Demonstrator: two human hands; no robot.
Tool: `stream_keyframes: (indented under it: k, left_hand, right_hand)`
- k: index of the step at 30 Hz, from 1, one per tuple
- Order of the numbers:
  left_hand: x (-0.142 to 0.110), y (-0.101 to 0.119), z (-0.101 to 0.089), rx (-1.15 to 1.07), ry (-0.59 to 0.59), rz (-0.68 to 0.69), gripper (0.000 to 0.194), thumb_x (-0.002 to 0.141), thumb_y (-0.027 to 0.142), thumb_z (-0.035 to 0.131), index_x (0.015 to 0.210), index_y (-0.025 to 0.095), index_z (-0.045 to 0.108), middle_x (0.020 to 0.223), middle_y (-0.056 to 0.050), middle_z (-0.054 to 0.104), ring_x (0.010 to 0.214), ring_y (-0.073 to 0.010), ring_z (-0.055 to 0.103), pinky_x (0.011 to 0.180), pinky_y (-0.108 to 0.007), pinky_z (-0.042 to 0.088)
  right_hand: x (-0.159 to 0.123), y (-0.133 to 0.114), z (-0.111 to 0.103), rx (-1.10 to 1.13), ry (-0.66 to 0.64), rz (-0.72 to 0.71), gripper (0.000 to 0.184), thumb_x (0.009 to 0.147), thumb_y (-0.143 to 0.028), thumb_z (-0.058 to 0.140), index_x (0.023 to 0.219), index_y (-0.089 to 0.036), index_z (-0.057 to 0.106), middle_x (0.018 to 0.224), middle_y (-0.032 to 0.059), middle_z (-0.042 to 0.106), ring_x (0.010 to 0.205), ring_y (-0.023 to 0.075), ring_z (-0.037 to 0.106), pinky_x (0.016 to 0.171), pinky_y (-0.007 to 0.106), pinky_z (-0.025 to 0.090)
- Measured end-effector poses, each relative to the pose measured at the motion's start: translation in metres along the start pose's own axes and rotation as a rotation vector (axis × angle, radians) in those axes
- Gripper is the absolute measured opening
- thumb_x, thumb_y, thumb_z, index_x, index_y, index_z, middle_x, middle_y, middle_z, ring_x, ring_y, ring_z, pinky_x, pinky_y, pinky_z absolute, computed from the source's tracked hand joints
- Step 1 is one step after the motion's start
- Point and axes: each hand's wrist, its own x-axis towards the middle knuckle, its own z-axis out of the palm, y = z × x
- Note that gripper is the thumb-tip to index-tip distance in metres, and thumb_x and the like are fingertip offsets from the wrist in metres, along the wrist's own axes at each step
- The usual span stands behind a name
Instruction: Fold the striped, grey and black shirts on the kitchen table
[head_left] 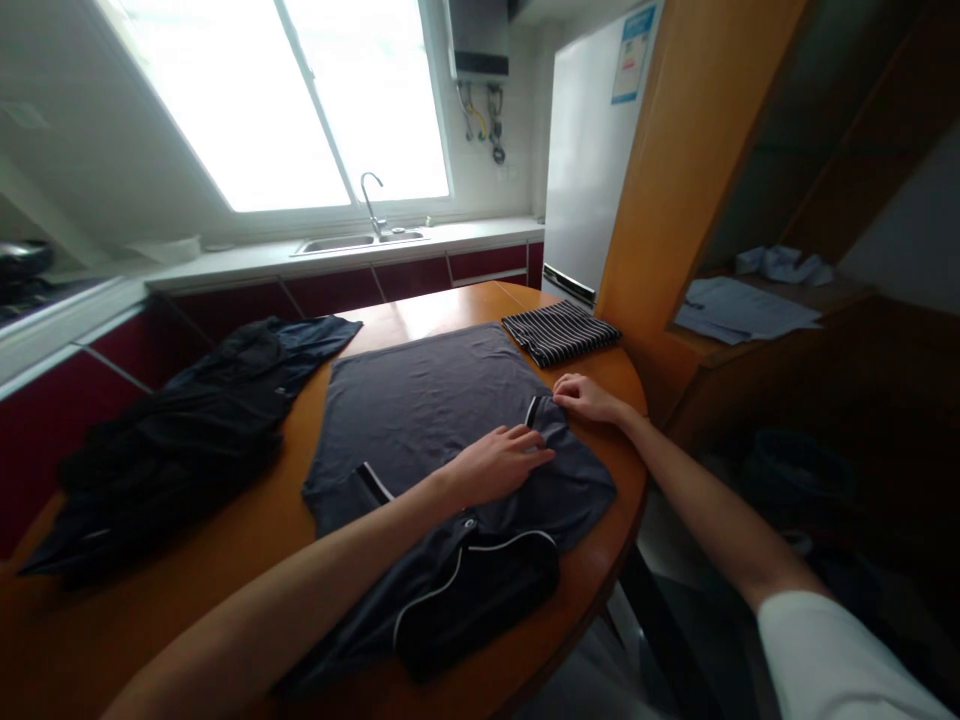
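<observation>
A dark grey polo shirt (427, 390) lies spread on the wooden table (611, 570), its black collar (487, 600) with white piping towards me. Short sleeves with black-and-white trimmed cuffs are folded in over the body. My left hand (506, 462) rests on the shirt near the right sleeve, fingers stretched out over the cloth. At the shirt's right edge, beside that sleeve's cuff, my right hand (589, 398) has its fingers pinched together on the fabric. The exact bit of cloth between those fingertips is partly hidden.
A folded black-and-white striped garment (562, 330) lies at the table's far right. Dark crumpled clothes (202, 420) cover the left side. Beyond stand a counter with a sink (337, 243) and a fridge (592, 150). A wooden cabinet (697, 130) borders the right, holding papers (742, 308).
</observation>
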Motion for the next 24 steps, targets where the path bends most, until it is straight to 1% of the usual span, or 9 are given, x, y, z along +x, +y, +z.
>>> stream_keyframes:
  k: [2,5,7,11,13,16,18,22,24]
  left_hand:
    - [0.012,-0.003,0.008,0.063,-0.009,0.021,0.039,0.095,0.017,0.059,0.133,0.024,0.059,0.123,-0.008,0.063,0.105,-0.0215,0.061,0.091,-0.033,0.048]
    - [0.021,-0.013,0.013,0.092,0.003,0.022,0.02,0.098,0.019,0.054,0.114,0.022,0.067,0.109,-0.006,0.065,0.096,-0.02,0.061,0.087,-0.032,0.048]
    - [0.026,-0.02,0.01,0.066,0.063,-0.008,0.02,0.099,0.018,0.051,0.109,0.022,0.067,0.105,-0.006,0.065,0.094,-0.0191,0.061,0.089,-0.032,0.048]
    - [0.031,-0.029,-0.003,-0.025,0.269,-0.099,0.026,0.096,0.014,0.048,0.113,0.021,0.067,0.112,-0.007,0.065,0.104,-0.0195,0.059,0.094,-0.032,0.047]
    - [0.029,-0.029,-0.008,-0.053,0.307,-0.112,0.026,0.095,0.014,0.048,0.112,0.021,0.067,0.112,-0.007,0.065,0.104,-0.0199,0.059,0.094,-0.033,0.046]
    - [0.021,-0.028,-0.008,-0.069,0.274,-0.079,0.024,0.095,0.015,0.049,0.108,0.022,0.068,0.109,-0.007,0.066,0.103,-0.0198,0.059,0.095,-0.035,0.044]
    - [0.011,-0.026,-0.006,-0.079,0.241,-0.071,0.022,0.094,0.014,0.049,0.105,0.022,0.067,0.108,-0.006,0.066,0.103,-0.0197,0.059,0.096,-0.035,0.043]
    - [-0.003,-0.023,-0.003,-0.097,0.164,-0.096,0.02,0.088,0.01,0.054,0.099,0.021,0.066,0.11,-0.006,0.064,0.106,-0.0208,0.058,0.099,-0.037,0.041]
    - [-0.003,-0.017,-0.007,-0.089,0.129,-0.098,0.026,0.086,0.011,0.058,0.108,0.022,0.065,0.119,-0.007,0.062,0.113,-0.0231,0.055,0.103,-0.039,0.039]
  right_hand:
    - [0.0,0.001,0.003,-0.015,0.037,0.004,0.024,0.088,-0.038,0.063,0.075,-0.018,0.07,0.086,0.0074,0.068,0.084,0.021,0.06,0.084,0.035,0.048]
    - [0.0,0.003,0.007,-0.007,0.096,0.038,0.023,0.088,-0.038,0.063,0.078,-0.018,0.07,0.082,0.0062,0.067,0.081,0.0201,0.059,0.082,0.034,0.047]
    - [0.001,0.003,0.007,0.042,0.128,0.047,0.025,0.087,-0.041,0.063,0.079,-0.018,0.069,0.084,0.0066,0.068,0.083,0.0206,0.06,0.083,0.034,0.047]
    - [0.0,-0.005,0.0,0.24,0.153,0.049,0.035,0.087,-0.052,0.062,0.079,-0.018,0.068,0.104,0.0097,0.07,0.098,0.023,0.062,0.085,0.034,0.048]
    - [0.0,-0.009,-0.005,0.325,0.145,0.084,0.04,0.087,-0.057,0.061,0.082,-0.018,0.068,0.102,0.0081,0.07,0.096,0.022,0.062,0.085,0.033,0.048]
    - [0.005,-0.011,-0.006,0.358,0.125,0.127,0.045,0.084,-0.063,0.063,0.082,-0.018,0.065,0.081,0.0024,0.066,0.08,0.0184,0.058,0.078,0.031,0.047]
    - [0.011,-0.01,-0.001,0.348,0.098,0.123,0.047,0.082,-0.065,0.064,0.078,-0.018,0.062,0.073,-0.0001,0.06,0.072,0.0164,0.054,0.072,0.029,0.045]
    - [0.022,-0.008,0.014,0.309,0.03,0.116,0.047,0.077,-0.065,0.066,0.076,-0.018,0.061,0.069,-0.0011,0.057,0.068,0.0157,0.05,0.067,0.029,0.042]
    - [0.024,-0.008,0.02,0.299,0.022,0.116,0.046,0.077,-0.064,0.066,0.076,-0.018,0.062,0.069,-0.001,0.058,0.068,0.0155,0.05,0.066,0.029,0.042]
